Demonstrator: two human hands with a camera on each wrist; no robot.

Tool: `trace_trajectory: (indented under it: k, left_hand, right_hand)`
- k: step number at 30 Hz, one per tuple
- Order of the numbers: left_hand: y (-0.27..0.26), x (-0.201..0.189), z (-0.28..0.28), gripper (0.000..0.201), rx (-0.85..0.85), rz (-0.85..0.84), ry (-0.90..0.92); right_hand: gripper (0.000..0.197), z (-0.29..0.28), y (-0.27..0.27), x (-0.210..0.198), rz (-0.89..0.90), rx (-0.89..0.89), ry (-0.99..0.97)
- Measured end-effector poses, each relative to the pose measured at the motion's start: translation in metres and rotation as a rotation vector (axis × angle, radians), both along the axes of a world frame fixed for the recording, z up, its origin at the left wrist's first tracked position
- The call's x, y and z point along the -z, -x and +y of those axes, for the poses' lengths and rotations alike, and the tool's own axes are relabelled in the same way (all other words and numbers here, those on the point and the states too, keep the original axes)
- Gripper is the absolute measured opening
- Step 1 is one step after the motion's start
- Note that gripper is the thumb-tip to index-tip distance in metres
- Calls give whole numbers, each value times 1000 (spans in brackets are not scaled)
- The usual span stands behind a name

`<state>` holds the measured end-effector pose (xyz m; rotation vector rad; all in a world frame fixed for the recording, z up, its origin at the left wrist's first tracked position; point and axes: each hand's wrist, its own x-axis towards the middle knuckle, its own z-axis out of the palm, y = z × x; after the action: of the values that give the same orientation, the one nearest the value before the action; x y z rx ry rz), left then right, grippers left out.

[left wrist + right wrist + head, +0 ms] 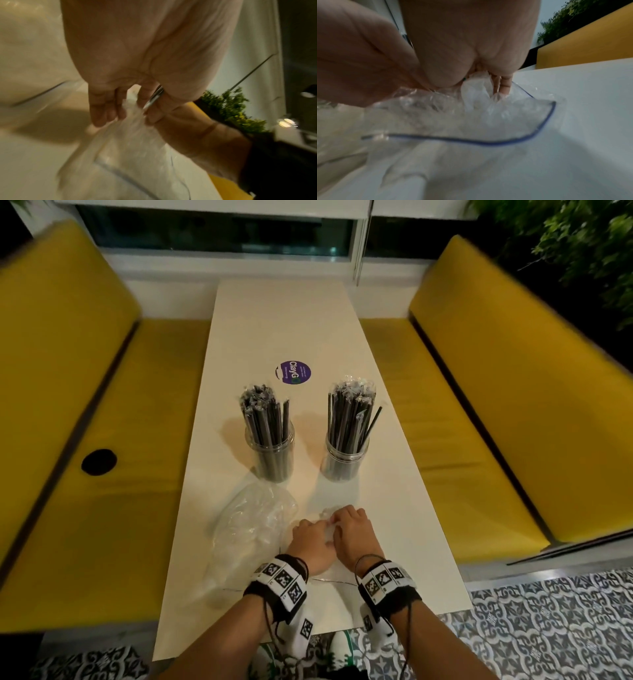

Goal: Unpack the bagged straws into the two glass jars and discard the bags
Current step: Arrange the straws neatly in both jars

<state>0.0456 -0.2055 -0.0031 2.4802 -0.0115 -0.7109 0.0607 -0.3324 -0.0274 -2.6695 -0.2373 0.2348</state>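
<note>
We see two hands close together near the front edge of a long white table [281, 313]. The left hand [310, 537] and the right hand [354, 530] are side by side and touching. Both have their fingers bent down onto a crumpled clear bag [471, 116] with a thin blue line along its open edge. In the right wrist view the right hand's fingers [504, 84] curl into the bunched plastic and hold it. In the left wrist view the left hand's fingers [102, 108] and thumb curl around a bunch of the same thin plastic, so that hand holds the bag too. A second clear bag [253, 522] lies loose and puffy on the table, just to the left of the left hand. Farther back on the table stand two glass jars, well apart from the hands. The left jar [272, 460] is full of black straws [265, 412] that stand up and lean a little. The right jar [344, 462] is full of black straws too [351, 416], and one straw leans out to the right. Behind the jars a round purple sticker [295, 372] lies flat on the table. Yellow benches [496, 405] run along both sides of the table. Green plants [589, 241] fill the far right corner, and a patterned tile floor [548, 628] shows below.
</note>
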Motion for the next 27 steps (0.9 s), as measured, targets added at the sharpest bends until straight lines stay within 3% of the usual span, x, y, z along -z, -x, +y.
trace_trajectory:
  k: [3, 6, 8, 11, 15, 17, 20, 24, 26, 27]
  left_hand:
    - [-7, -45, 12, 51, -117, -101, 170]
    - [-20, -95, 35, 24, -257, -234, 373]
    - [-29, -125, 55, 17, -361, -301, 509]
    - [-46, -153, 88, 18, -518, -456, 520]
    - [-77, -149, 123, 25, -756, -556, 448]
    - [-93, -132, 135, 41, -772, -520, 392]
    - [-109, -105, 143, 79, -664, -378, 338]
    - [-119, -78, 139, 147, -468, -239, 324]
    - [-135, -44, 142, 162, -461, -233, 357]
    - [-145, -22, 147, 158, -441, -251, 391]
  right_hand:
    - [36, 1, -8, -9, -36, 43, 153]
    - [29, 3, -18, -31, -232, 112, 98]
    - [25, 6, -30, -57, -308, 118, 59]
    - [19, 16, -54, -105, -348, 54, -36]
    - [18, 43, -86, -160, -396, -61, -245]
    - [20, 61, -99, -177, -387, -112, -302]
    - [26, 86, -115, -185, -372, -159, -311]
    - [54, 112, -131, -179, -337, -204, -65]
    - [61, 122, -137, -171, -237, -244, 0]
    - [61, 126, -139, -169, -178, -276, -33]
